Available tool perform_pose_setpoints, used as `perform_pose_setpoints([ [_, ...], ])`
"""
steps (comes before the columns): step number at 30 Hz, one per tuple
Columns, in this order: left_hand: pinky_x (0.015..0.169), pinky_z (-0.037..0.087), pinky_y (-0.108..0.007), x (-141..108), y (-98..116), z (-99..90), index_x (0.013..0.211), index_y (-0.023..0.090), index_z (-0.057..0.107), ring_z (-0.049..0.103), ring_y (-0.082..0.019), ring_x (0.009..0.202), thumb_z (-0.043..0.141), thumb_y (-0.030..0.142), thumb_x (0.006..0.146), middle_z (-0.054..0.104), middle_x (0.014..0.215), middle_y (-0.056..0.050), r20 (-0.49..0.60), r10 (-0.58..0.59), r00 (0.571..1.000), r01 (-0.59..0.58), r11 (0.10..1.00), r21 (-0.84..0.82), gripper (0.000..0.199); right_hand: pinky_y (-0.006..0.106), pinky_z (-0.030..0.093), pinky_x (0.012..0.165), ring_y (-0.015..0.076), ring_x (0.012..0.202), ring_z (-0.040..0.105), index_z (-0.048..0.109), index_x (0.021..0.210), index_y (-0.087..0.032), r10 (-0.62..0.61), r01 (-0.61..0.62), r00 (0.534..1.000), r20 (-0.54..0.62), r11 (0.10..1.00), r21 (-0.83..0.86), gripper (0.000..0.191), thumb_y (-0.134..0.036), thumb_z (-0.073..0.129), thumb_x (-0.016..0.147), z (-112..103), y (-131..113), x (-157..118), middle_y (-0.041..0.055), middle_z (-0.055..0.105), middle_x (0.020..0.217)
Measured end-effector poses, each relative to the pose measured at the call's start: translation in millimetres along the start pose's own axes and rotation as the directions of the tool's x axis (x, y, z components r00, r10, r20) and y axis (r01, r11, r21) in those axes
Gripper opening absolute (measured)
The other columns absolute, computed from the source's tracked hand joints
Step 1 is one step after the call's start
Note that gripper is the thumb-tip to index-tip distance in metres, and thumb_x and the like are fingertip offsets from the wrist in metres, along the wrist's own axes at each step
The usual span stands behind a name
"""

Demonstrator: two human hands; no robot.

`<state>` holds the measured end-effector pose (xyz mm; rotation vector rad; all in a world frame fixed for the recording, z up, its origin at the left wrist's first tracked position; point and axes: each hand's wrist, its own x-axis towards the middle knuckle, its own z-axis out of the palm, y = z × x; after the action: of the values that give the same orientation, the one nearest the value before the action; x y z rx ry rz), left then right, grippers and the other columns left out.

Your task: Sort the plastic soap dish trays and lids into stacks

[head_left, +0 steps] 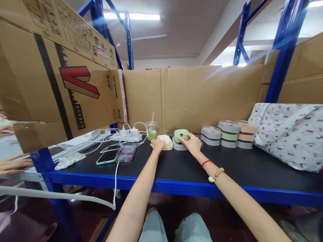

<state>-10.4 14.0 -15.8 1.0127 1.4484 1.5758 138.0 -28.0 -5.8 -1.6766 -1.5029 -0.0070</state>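
My right hand (192, 144) pinches the near edge of a light green, rounded-square plastic box (181, 133), with a small dark spot on its near side. The green box is tilted over a grey plastic box (178, 146); whether they touch I cannot tell. At its left, a cream-coloured plastic box (166, 142) rests on the black shelf. My left hand (157, 144) has its fingers closed on the cream box's left side, and the fingertips are partly hidden. A red cord and a beaded bracelet circle my right wrist.
Stacked grey, green and peach boxes (228, 135) stand on the right, beside a patterned quilted bag (290, 134). A drink cup (151, 131) with a straw, a power strip (126, 136), cables and a phone (107, 156) lie left. Cardboard (202, 97) walls the back. Another person's hand (15, 164) shows far left.
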Motion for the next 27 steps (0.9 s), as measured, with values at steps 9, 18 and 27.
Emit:
perform_pose_setpoints([
  [9,0.105,0.022,-0.044,-15.6,10.5,1.4,0.087,0.016,0.065,0.039,-0.033,0.126,0.050,0.008,0.063,0.052,0.123,-0.018,0.074,0.103,0.992,-0.127,0.838,0.531,0.029,0.031,0.045,0.080,0.0244,0.103,0.060,0.071,0.089,-0.026,0.027,-0.019,0.992,0.121,0.997,-0.069,0.028,-0.047,0.069,0.070,-6.8,2.8,0.7,0.0041,0.067,0.107],
  [18,0.100,0.032,-0.041,-16.3,10.3,3.6,0.114,0.020,0.062,0.046,-0.029,0.121,0.043,0.018,0.078,0.051,0.131,-0.011,0.284,0.114,0.952,-0.298,0.552,0.779,0.041,0.029,0.044,0.084,0.0228,0.109,0.057,0.070,0.094,-0.024,-0.005,0.018,0.978,0.207,0.998,-0.057,0.029,-0.046,0.063,0.076,-1.5,6.8,3.6,0.0049,0.065,0.112],
  [27,0.097,0.036,-0.042,-23.2,11.9,3.8,0.107,0.020,0.066,0.050,-0.028,0.117,0.039,0.019,0.080,0.058,0.125,-0.010,0.320,0.136,0.938,-0.347,0.426,0.835,0.038,0.027,0.040,0.091,0.0201,0.111,0.055,0.067,0.100,-0.017,-0.058,0.062,0.970,0.237,0.998,-0.011,0.029,-0.039,0.059,0.082,0.0,11.6,4.9,0.0077,0.061,0.117],
])
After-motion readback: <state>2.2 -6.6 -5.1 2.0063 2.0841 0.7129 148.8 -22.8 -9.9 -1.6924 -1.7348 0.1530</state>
